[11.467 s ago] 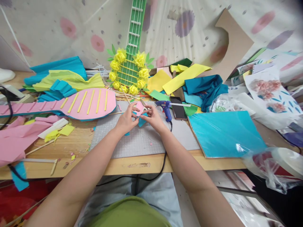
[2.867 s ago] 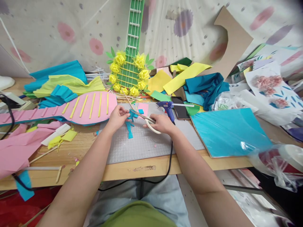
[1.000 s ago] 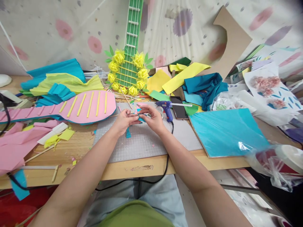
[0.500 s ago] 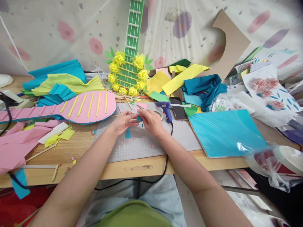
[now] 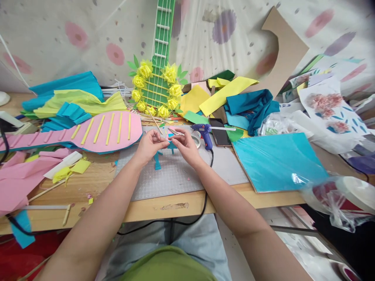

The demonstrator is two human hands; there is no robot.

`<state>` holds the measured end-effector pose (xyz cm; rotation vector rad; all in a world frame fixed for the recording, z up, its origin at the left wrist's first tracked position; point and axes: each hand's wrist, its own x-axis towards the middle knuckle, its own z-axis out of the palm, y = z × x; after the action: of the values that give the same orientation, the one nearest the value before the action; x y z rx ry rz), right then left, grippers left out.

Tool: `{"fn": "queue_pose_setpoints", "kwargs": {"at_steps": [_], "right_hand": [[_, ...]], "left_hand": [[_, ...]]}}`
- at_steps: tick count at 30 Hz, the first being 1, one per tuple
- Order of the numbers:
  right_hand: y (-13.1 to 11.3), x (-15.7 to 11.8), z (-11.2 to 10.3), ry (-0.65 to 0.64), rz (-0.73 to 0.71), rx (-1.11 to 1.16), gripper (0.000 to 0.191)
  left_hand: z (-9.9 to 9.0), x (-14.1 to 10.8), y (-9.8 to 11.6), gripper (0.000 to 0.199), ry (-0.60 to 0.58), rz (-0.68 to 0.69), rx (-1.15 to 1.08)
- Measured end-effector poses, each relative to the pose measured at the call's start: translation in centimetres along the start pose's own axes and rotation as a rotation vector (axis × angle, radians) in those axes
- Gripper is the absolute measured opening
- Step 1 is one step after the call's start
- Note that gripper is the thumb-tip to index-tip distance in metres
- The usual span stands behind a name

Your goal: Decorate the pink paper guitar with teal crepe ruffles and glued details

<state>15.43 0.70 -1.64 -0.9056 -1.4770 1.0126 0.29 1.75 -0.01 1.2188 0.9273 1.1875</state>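
Over the grey cutting mat, my left hand and my right hand meet fingertip to fingertip. Pinched between them is a small piece of blue paper, partly covered by my fingers. Below my left fingertips a narrow blue paper strip lies on the mat. Just beyond my fingers are scissors, their handles out of sight. A roll of tape sits beside my right hand, and right of it rests a blue glue gun with a glue stick in its back.
A pink paper guitar shape lies at left near pink paper scraps. A green guitar with yellow flowers leans at the back. A phone, a blue wrapped sheet and a black cord are at right.
My hands have shifted slightly and my right fingers have opened out from their curl, so more of the small blue paper shows between my fingertips. The view has moved a little.
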Motion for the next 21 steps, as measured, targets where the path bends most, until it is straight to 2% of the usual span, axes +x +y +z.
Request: {"fn": "queue_pose_setpoints", "kwargs": {"at_steps": [3, 6, 21], "right_hand": [[0.31, 0.40, 0.08, 0.035, 0.097, -0.026, 0.029], [0.58, 0.63, 0.11, 0.024, 0.115, -0.024, 0.030], [0.70, 0.83, -0.37, 0.012, -0.010, -0.147, 0.026]], "left_hand": [[0.23, 0.13, -0.35, 0.044, -0.007, 0.034, 0.044], [0.27, 0.25, -0.73, 0.044, -0.001, 0.029, 0.045], [0.51, -0.09, -0.78, 0.045, -0.025, -0.057, -0.031]]}}
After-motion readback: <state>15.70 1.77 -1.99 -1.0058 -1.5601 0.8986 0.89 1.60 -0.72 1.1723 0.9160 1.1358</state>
